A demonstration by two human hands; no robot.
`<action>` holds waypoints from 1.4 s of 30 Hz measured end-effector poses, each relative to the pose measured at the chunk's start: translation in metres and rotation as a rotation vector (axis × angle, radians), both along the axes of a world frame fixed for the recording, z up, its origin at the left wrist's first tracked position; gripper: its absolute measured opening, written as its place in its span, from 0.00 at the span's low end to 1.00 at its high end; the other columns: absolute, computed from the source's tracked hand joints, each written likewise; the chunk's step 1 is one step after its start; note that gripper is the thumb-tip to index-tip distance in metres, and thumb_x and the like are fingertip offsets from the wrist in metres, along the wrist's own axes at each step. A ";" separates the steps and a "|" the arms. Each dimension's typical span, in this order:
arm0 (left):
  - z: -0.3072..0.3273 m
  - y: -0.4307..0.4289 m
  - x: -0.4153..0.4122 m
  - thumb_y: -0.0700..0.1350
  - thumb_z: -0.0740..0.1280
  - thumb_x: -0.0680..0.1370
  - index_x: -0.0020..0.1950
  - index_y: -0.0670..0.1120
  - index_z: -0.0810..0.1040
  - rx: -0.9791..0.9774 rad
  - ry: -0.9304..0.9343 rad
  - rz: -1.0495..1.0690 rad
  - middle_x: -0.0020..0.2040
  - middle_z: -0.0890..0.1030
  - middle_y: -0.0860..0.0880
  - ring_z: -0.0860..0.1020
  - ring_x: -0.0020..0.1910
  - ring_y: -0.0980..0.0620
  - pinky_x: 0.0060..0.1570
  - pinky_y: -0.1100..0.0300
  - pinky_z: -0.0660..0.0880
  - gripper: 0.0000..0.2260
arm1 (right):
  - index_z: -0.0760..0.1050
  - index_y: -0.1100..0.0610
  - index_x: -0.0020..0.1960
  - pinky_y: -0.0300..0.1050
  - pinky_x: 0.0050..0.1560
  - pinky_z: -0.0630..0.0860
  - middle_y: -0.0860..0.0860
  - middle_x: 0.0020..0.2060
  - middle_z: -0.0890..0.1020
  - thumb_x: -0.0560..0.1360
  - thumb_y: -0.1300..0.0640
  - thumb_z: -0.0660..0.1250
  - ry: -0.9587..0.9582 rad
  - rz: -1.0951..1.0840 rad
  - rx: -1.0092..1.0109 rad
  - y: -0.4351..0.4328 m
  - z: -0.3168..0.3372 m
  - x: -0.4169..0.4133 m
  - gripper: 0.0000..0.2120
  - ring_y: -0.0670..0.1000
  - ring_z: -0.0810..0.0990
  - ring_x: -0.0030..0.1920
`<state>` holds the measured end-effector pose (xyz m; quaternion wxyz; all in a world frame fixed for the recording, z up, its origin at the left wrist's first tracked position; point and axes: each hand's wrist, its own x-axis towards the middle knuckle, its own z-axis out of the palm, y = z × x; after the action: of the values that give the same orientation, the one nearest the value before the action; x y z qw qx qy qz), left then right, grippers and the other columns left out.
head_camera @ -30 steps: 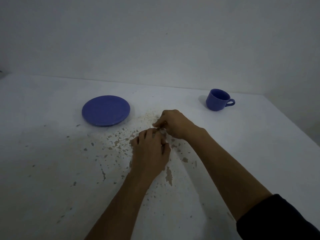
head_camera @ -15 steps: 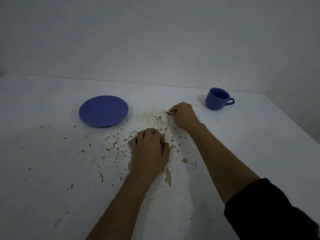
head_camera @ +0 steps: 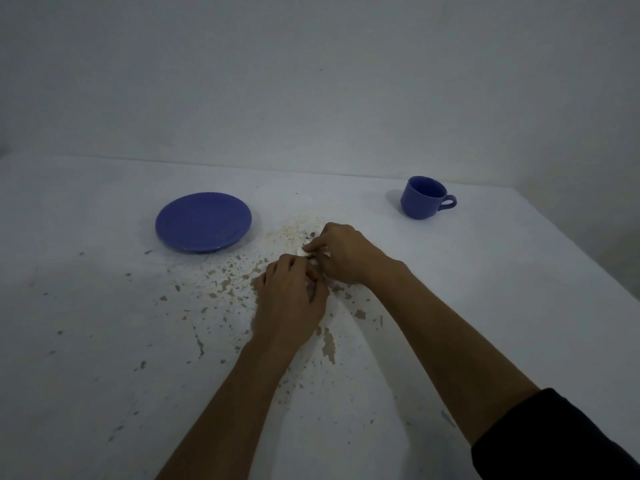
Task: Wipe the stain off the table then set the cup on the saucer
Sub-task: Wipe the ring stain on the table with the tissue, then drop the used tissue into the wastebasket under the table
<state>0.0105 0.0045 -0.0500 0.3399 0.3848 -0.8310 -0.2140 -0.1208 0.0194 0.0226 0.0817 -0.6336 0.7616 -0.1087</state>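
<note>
A blue saucer (head_camera: pixel 203 221) lies empty on the white table (head_camera: pixel 485 289), left of centre. Far to the right stands the blue cup (head_camera: pixel 423 197), upright, its handle pointing right. Between them spreads a brownish stain (head_camera: pixel 294 232) of fine specks. My right hand (head_camera: pixel 341 252) pinches a small white wad of tissue (head_camera: pixel 300 251) at the stain's near edge. My left hand (head_camera: pixel 289 303) rests knuckles-up just in front, its fingertips touching the same wad. Most of the tissue is hidden by my fingers.
Chipped paint patches (head_camera: pixel 329 344) scatter across the table around and in front of my hands. A plain wall (head_camera: pixel 311 81) rises behind the table. The table's right edge (head_camera: pixel 571 244) runs diagonally past the cup.
My right hand, which had reached out toward the stain's far side with the tissue, has come back to meet my left hand. My left hand has stayed in place.
</note>
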 end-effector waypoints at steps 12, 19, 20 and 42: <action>0.021 0.015 0.015 0.44 0.67 0.77 0.45 0.47 0.74 0.112 0.308 -0.017 0.40 0.76 0.51 0.74 0.40 0.57 0.37 0.71 0.69 0.03 | 0.84 0.57 0.46 0.40 0.39 0.83 0.52 0.38 0.86 0.71 0.59 0.71 -0.701 -0.389 -0.165 0.058 -0.014 0.012 0.05 0.49 0.84 0.34; 0.029 0.055 0.016 0.45 0.68 0.77 0.43 0.49 0.75 0.248 0.308 -0.165 0.38 0.79 0.55 0.77 0.40 0.59 0.40 0.72 0.71 0.04 | 0.79 0.62 0.48 0.45 0.41 0.78 0.58 0.39 0.80 0.74 0.70 0.62 -1.582 -0.511 -0.491 0.121 -0.017 0.024 0.09 0.53 0.78 0.38; 0.031 0.063 0.014 0.45 0.68 0.76 0.42 0.49 0.75 0.254 0.313 -0.179 0.38 0.79 0.56 0.77 0.40 0.59 0.41 0.72 0.72 0.04 | 0.79 0.61 0.49 0.44 0.43 0.78 0.56 0.38 0.81 0.74 0.69 0.62 -1.589 -0.507 -0.533 0.130 -0.018 0.023 0.09 0.52 0.78 0.37; 0.004 0.345 -0.077 0.46 0.66 0.74 0.55 0.48 0.77 -0.102 0.012 -0.852 0.59 0.76 0.49 0.70 0.60 0.49 0.57 0.50 0.68 0.10 | 0.77 0.61 0.56 0.39 0.44 0.80 0.52 0.44 0.82 0.73 0.59 0.72 -0.836 -1.234 -1.385 0.436 -0.060 -0.021 0.13 0.47 0.81 0.42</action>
<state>-0.0661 0.3492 -0.0465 0.2448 -0.0113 -0.9231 -0.2963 -0.1422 0.4558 -0.0377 -0.1137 0.0504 0.6359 -0.7617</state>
